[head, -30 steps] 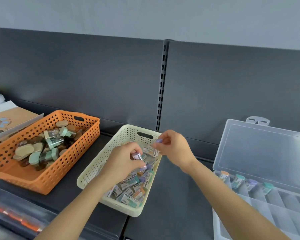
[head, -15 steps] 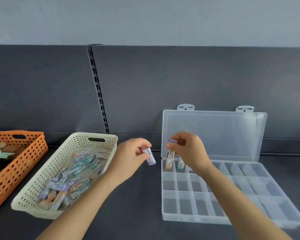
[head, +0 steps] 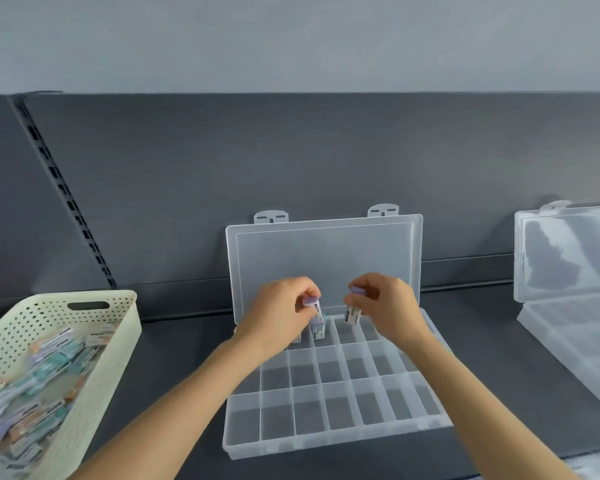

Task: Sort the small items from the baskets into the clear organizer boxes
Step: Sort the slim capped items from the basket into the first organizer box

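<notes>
A clear organizer box lies open on the dark shelf, its lid leaning on the back panel. My left hand pinches a small purple-capped item above the box's back row. My right hand pinches another purple-capped item over a back-row compartment further right. A similar item stands in a back compartment under my left hand. The cream basket at the left holds several such small items.
A second clear organizer box stands open at the right edge. The dark back panel with a slotted upright rises behind everything. Bare dark shelf lies between the basket and the box.
The view has swung right, away from the baskets. Both hands carried their purple-capped items from the cream basket to above the organizer's back row.
</notes>
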### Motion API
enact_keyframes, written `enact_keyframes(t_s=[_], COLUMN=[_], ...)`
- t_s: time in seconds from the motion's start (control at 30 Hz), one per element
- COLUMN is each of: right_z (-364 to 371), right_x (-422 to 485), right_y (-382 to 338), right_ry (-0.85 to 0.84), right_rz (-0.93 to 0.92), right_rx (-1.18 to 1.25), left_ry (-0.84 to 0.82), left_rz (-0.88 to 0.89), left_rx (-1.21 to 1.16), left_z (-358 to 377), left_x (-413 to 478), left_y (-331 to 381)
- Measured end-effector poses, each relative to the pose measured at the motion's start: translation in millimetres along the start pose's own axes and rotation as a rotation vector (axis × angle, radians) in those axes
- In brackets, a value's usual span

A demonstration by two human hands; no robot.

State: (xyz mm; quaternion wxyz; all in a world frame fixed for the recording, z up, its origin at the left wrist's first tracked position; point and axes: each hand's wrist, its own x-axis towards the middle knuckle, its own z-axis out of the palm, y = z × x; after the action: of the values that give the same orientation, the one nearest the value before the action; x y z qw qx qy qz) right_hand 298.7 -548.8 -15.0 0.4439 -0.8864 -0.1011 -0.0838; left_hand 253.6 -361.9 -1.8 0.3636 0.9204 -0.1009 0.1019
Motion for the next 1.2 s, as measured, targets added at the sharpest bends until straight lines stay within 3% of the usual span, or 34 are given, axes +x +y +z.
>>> enact_keyframes(t_s=[0.3,0.6,1.2], right_z=[-12,-7,-3], right_x=[12,25,28], right_y=[42,59,72], right_ry=[-0.010,-0.235,-0.301], right_rz=[-0.126,-0.154,-0.212], right_rx=[-0.228,-0.373,-0.544], left_ry=[-0.075,-0.175,-0.203], left_rz=[0.079,0.059,0.095], left_rx=[0.164,0.340,0.549], left_z=[48,72,85], left_x=[38,48,49], left_y=[7,2,5])
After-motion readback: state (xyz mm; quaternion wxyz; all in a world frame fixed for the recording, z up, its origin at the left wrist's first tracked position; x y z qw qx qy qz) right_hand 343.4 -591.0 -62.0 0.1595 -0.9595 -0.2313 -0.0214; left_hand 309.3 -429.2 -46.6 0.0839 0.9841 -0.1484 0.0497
